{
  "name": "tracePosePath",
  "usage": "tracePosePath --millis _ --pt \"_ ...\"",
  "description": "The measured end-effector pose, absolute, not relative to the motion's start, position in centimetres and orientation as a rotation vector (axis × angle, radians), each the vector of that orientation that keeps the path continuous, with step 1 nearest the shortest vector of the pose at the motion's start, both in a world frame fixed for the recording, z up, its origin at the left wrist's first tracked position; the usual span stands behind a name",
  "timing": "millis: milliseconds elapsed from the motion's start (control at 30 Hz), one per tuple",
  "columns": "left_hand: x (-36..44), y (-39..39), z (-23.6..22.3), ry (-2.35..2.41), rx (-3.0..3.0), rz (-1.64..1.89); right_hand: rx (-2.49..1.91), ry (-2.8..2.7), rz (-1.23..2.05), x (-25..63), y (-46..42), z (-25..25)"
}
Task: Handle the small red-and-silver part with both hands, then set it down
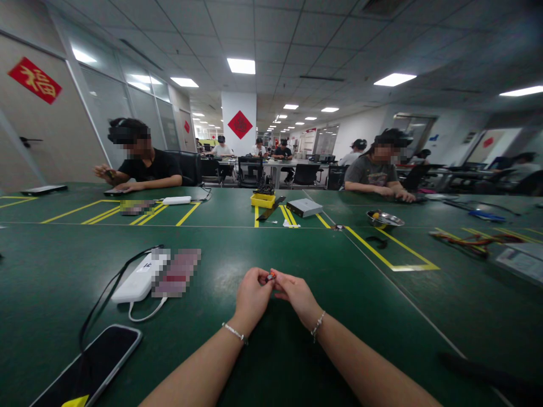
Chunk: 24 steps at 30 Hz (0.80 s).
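My left hand [254, 291] and my right hand [297, 293] meet above the green table. Between their fingertips is a small grey piece with orange-red on it [270, 277], too tiny to name by kind. My left thumb and forefinger pinch it from one side, and the right fingertips press at its other side. The fingers cover most of the piece.
Left of my hands lie a white power bank [142, 280] with a black strap and white cable, and a dark phone [91, 367]. Farther off are a yellow bin [263, 200], a grey box [304, 208] and a metal bowl [392, 220]. Two people sit across the table.
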<state>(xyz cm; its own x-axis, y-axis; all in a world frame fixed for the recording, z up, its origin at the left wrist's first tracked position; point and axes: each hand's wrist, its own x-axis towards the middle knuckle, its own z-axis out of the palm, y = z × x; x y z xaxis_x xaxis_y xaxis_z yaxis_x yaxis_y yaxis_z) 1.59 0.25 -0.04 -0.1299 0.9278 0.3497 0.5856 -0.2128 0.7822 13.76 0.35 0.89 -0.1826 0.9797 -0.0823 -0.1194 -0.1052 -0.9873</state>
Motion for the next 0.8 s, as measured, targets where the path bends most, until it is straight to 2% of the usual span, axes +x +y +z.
tracePosePath --millis 200,800 --pt "1.77 0.18 0.12 1.713 1.831 1.237 -1.105 -1.121 1.492 13.87 0.47 0.90" --pt "2.08 -0.08 0.54 1.666 1.895 1.171 -1.241 -1.220 1.244 14.08 0.51 0.87"
